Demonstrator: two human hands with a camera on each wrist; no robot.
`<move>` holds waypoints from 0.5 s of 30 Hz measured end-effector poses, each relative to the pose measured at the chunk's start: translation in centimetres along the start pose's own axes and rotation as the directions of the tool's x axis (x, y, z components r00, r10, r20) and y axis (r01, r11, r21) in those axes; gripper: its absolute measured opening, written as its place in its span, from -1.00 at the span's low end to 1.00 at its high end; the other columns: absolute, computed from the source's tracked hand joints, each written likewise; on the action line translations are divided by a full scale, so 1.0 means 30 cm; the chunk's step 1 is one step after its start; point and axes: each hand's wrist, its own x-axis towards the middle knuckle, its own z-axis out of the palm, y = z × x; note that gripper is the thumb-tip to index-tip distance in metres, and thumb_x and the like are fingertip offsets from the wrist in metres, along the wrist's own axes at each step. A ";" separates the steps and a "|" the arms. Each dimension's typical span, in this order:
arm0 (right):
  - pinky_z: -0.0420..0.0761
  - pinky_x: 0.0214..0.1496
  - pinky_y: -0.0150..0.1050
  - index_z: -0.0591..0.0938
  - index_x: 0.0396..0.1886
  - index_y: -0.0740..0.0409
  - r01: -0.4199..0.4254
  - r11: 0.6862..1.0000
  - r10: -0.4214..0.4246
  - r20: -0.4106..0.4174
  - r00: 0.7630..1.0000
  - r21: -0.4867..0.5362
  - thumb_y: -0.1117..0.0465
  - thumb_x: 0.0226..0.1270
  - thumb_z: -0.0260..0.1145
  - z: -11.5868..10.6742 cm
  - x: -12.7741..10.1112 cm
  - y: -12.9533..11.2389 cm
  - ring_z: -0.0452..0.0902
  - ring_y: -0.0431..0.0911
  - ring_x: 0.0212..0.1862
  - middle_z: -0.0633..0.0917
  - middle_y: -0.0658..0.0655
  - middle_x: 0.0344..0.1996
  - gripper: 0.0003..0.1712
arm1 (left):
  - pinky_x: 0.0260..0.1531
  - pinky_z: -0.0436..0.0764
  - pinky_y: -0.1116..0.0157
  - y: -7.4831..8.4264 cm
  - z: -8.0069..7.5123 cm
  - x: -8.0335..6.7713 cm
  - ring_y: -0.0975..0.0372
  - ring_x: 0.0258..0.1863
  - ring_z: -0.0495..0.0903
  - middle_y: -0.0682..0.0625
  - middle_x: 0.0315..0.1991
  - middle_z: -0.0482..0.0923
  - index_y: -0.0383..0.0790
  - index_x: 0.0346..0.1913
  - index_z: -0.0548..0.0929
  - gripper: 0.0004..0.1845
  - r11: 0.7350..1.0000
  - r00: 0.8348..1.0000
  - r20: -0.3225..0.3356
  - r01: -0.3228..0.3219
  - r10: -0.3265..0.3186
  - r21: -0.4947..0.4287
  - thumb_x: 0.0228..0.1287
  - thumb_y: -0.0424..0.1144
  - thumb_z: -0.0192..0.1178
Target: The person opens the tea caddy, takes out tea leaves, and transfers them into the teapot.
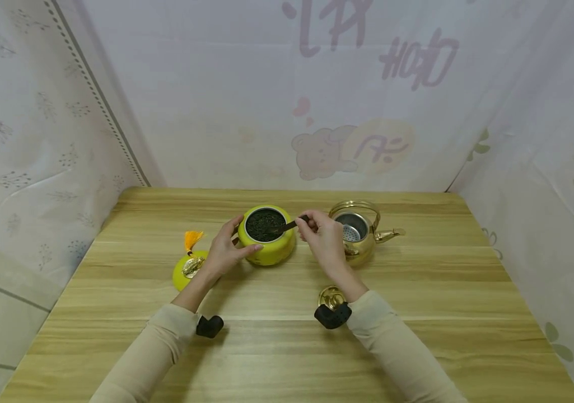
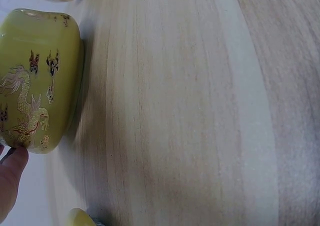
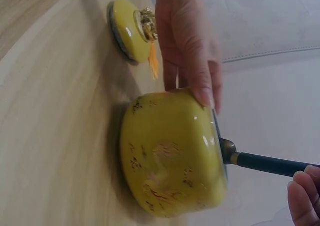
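My left hand (image 1: pixel 224 247) holds a yellow tea jar (image 1: pixel 273 255) by its side, with the thumb near the front of the rim. Dark loose tea leaves (image 1: pixel 261 221) fill much of the lidless jar. Between the thumb and fingers of my right hand (image 1: pixel 324 242) is the dark handle of a tea scoop (image 1: pixel 292 225). Its head dips through the mouth of the jar, partly hidden among the leaves. A dragon pattern shows on the jar's wall (image 2: pixel 35 85) in the left wrist view. Brass bands the scoop's neck (image 3: pixel 233 158) in the right wrist view.
Right of the jar stands a golden teapot (image 1: pixel 363 252), lidless, with a perforated strainer (image 1: pixel 351 233) inside. A golden lid (image 1: pixel 331 296) lies by my right wrist. The yellow jar lid (image 1: pixel 182 273) with an orange tassel (image 1: pixel 193 239) rests at left. Patterned curtains (image 1: pixel 216 101) surround the wooden table (image 1: pixel 266 358).
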 end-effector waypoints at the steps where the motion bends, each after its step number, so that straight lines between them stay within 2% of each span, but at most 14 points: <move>1: 0.61 -0.56 -0.46 0.65 -0.39 0.32 -0.003 1.000 0.003 -0.001 1.000 0.002 0.35 0.22 0.31 0.006 -0.001 0.003 0.63 -0.01 -0.59 0.68 0.19 -0.59 -0.93 | 0.35 0.25 0.05 0.002 0.000 -0.001 -0.05 0.40 0.10 -0.23 0.43 0.04 -0.35 0.43 0.06 -0.04 1.000 1.000 0.000 -0.002 0.002 0.005 0.06 -0.23 0.41; 4: 0.61 -0.55 -0.47 0.65 -0.38 0.32 -0.027 1.000 0.027 -0.005 1.000 0.006 0.35 0.22 0.32 0.026 -0.012 0.012 0.63 -0.02 -0.58 0.69 0.19 -0.59 -0.92 | 0.35 0.24 0.01 0.013 0.001 -0.005 -0.09 0.40 0.09 -0.27 0.43 0.03 -0.38 0.43 0.05 -0.05 1.000 1.000 0.002 -0.003 0.003 0.009 0.07 -0.25 0.39; 11: 0.64 -0.50 -0.44 0.65 -0.31 0.36 -0.138 0.987 0.140 -0.014 0.990 0.081 0.34 0.20 0.34 0.058 -0.047 0.032 0.65 0.03 -0.50 0.70 0.24 -0.55 -0.87 | 0.35 0.22 -0.02 0.119 -0.006 -0.040 -0.14 0.39 0.08 -0.35 0.40 0.03 -0.49 0.40 0.06 -0.10 1.000 1.000 0.012 0.019 -0.019 -0.021 0.08 -0.37 0.36; 15: 0.64 -0.48 -0.45 0.65 -0.31 0.37 -0.167 0.981 0.169 -0.015 0.986 0.096 0.35 0.17 0.36 0.071 -0.060 0.043 0.67 0.05 -0.47 0.72 0.25 -0.51 -0.86 | 0.35 0.21 -0.04 0.122 -0.007 -0.041 -0.15 0.39 0.08 -0.37 0.41 0.02 -0.51 0.39 0.04 -0.10 1.000 1.000 0.013 0.015 -0.015 -0.014 0.09 -0.37 0.36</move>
